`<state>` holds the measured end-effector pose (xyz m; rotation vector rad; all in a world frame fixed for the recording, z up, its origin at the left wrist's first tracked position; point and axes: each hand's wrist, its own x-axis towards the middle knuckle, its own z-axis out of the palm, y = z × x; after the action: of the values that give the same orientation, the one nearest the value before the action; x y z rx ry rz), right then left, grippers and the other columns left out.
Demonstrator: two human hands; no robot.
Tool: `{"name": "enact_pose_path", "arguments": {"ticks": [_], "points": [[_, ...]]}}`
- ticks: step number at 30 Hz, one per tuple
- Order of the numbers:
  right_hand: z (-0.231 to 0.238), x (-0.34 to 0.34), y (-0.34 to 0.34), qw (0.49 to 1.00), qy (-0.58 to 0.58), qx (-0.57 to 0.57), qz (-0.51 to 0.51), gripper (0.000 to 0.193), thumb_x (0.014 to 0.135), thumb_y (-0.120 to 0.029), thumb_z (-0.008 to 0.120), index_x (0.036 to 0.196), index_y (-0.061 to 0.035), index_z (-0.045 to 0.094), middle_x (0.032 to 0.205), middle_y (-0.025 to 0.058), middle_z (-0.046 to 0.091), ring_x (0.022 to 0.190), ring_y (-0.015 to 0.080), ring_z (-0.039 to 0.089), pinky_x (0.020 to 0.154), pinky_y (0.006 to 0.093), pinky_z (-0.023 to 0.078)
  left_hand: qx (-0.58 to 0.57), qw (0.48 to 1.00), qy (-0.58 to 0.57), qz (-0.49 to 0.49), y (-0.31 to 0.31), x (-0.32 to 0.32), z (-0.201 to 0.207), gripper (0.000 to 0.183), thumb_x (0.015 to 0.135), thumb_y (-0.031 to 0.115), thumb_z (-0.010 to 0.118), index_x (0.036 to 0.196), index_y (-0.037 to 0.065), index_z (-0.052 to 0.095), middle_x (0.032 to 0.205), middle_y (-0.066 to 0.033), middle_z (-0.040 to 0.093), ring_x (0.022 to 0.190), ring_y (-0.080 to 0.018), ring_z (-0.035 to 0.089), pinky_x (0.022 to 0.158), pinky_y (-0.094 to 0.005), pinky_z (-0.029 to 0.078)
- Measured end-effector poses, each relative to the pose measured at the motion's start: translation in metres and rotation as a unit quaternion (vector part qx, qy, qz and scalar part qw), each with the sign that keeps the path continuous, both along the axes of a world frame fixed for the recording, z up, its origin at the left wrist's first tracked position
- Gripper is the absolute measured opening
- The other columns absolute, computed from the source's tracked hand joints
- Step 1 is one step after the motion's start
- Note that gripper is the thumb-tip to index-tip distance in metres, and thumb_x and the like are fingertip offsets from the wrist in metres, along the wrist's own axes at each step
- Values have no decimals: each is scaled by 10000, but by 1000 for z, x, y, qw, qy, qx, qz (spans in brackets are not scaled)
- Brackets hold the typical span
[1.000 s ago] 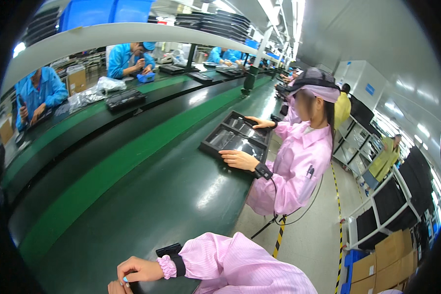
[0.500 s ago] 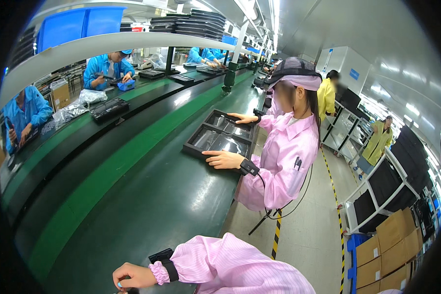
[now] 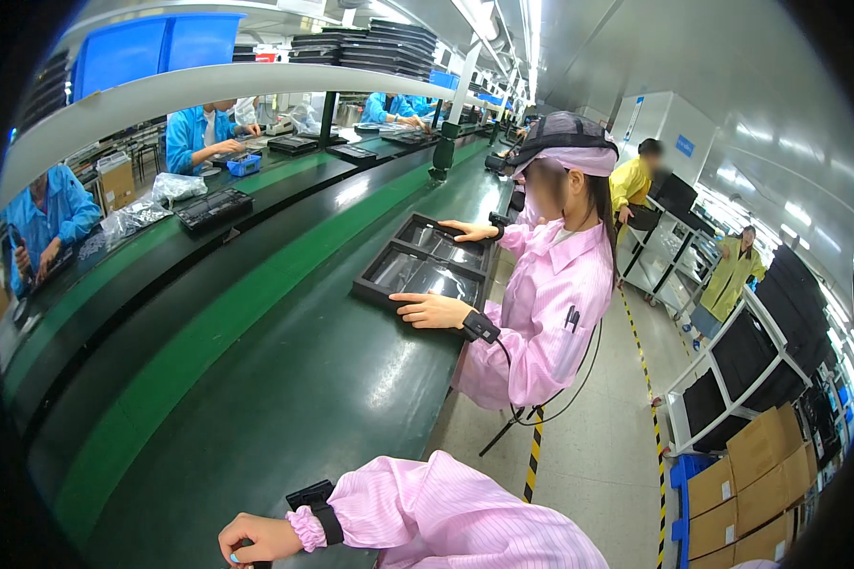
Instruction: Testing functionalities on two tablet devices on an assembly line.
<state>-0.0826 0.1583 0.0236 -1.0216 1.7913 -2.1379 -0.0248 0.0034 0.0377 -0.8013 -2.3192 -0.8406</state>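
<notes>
My right hand (image 3: 259,539) hangs over the near end of the dark green worktable (image 3: 285,446) at the lower edge, its fingers curled. A sliver of something dark shows beneath them, cut off by the picture's edge; what it is I cannot make out. A pink striped sleeve (image 3: 465,517) covers my right arm, with a black strap device (image 3: 318,507) at the wrist. My left hand is out of sight. Farther along the table, a co-worker in pink rests both hands on a black divided tray (image 3: 375,292) with glossy film-like panels inside.
A green strip (image 3: 180,365) runs along the worktable. Workers in blue sit across it, near a black device (image 3: 214,210) and clear plastic bags (image 3: 177,187). Overhead, a shelf holds blue bins (image 3: 157,52). Cardboard boxes (image 3: 745,484) and a white rack (image 3: 731,379) stand at right.
My right hand stays nearly in place. Across the table, one worker in blue has shifted and reaches with both hands; a person in yellow has turned and lowered an arm.
</notes>
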Motion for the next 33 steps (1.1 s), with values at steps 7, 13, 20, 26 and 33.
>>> {"name": "enact_pose_path", "arguments": {"ticks": [7, 13, 20, 26, 33], "points": [[2, 1, 2, 1000, 11, 5, -6, 144, 737, -104, 513, 679, 21, 554, 592, 74, 566, 548, 125, 561, 525, 247, 435, 31, 999, -11, 36, 4, 3, -4, 116, 730, 80, 640, 794, -15, 624, 643, -150, 559, 592, -312, 524, 543, -407, 420], [2, 2, 0, 1000, -27, -6, 10, 121, 725, -73, 499, 677, 22, 556, 589, 78, 572, 539, 116, 566, 518, 238, 452, 5, 1000, -9, 4, -3, -2, -13, 132, 725, 88, 657, 816, -5, 636, 628, -138, 555, 566, -297, 513, 539, -399, 412], [10, 1, 3, 1000, -8, -4, 17, 113, 708, -60, 500, 665, 24, 562, 594, 85, 576, 534, 131, 570, 522, 245, 455, -4, 1000, -11, -2, 0, -4, 0, 131, 723, 128, 672, 782, 15, 643, 613, -127, 551, 553, -290, 504, 537, -398, 407], [20, -4, 12, 994, -20, 82, 71, 129, 801, -127, 572, 785, -11, 626, 737, 67, 635, 693, 138, 599, 632, 267, 478, -13, 999, -29, 22, -1, -9, -3, 101, 768, 103, 607, 732, 9, 599, 618, -140, 544, 575, -306, 509, 562, -397, 413], [10, -8, 8, 995, -37, 48, 74, 145, 804, -140, 593, 790, 1, 626, 745, 78, 637, 692, 143, 605, 634, 273, 486, 3, 998, -36, 44, -5, -11, -24, 140, 807, 76, 518, 689, 1, 533, 621, -150, 537, 605, -335, 497, 586, -420, 389]]}}
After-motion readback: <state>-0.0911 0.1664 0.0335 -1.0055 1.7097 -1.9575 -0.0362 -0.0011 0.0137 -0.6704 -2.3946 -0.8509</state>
